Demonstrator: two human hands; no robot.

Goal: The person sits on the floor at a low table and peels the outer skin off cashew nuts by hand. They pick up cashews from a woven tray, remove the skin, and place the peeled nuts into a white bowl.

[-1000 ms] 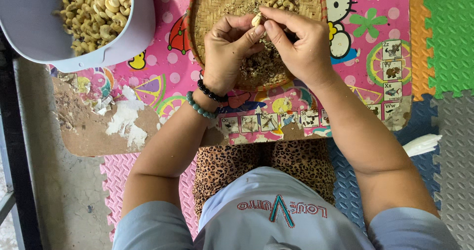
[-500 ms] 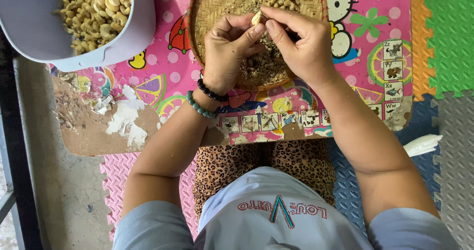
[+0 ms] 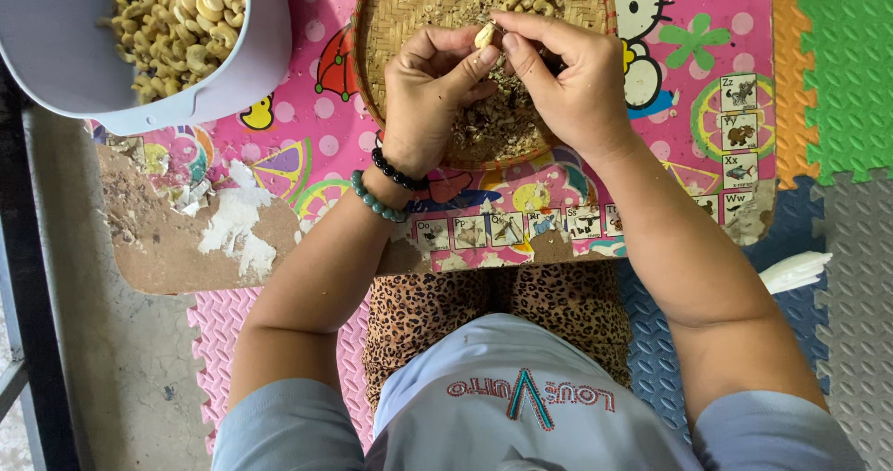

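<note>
A pale cashew nut (image 3: 485,35) is pinched between the fingertips of my left hand (image 3: 430,92) and my right hand (image 3: 567,79). Both hands hover over a round woven bamboo tray (image 3: 398,4) that holds brown skin flakes and a few nuts at its far rim. Two bead bracelets, one black and one green, circle my left wrist. A grey plastic basin (image 3: 244,64) at the upper left is heaped with peeled cashews (image 3: 177,26).
The tray and basin stand on a low pink cartoon-printed table (image 3: 307,145) with worn, peeling corners. Foam puzzle mats in green, orange, blue, grey and pink cover the floor. A white object (image 3: 793,271) lies at the right. Bare concrete runs along the left.
</note>
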